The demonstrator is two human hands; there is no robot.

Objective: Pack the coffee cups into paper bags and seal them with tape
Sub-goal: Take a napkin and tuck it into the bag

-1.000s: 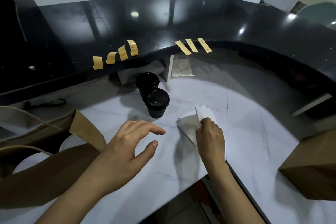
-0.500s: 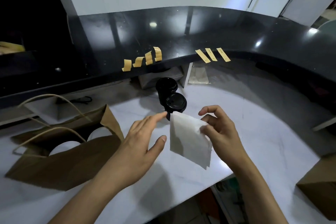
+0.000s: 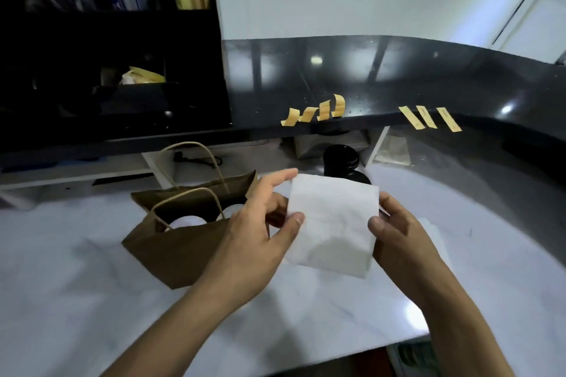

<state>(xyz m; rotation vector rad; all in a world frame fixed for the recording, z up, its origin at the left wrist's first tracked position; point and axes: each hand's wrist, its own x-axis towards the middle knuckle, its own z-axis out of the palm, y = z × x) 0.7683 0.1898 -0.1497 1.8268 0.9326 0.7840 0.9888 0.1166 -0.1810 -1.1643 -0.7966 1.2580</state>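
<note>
Item: white paper sheet (image 3: 332, 223), perhaps a napkin or a small flat bag; which cannot be told. Held upright in the air above the middle of the white surface (image 3: 92, 300), well clear of it. Left hand (image 3: 257, 229) pinches its left edge, thumb in front, forefinger stretched along the top corner. Right hand (image 3: 395, 229) pinches the right edge, thumb in front, other fingers behind. Judged: it is held taut between both hands to open, unfold or check it before it goes in with the cups.

Item: brown paper bag (image 3: 183, 242), with twisted handles, lying towards the left side of the surface, mouth open and facing away from the person. Two white round shapes show inside, likely cup lids. Left open, presumably because packing is unfinished.

Item: two black-lidded coffee cups (image 3: 340, 159), near the far edge of the surface, touching or almost so, the nearer one partly hidden behind the sheet. Not yet packed.

Item: tape strips (image 3: 315, 112), cut lengths stuck by one end along the front edge of the raised black counter (image 3: 398, 76); a second group of three (image 3: 428, 118) lies to the right. Pre-cut and hung there, it seems, for a quick pull at sealing.
</note>
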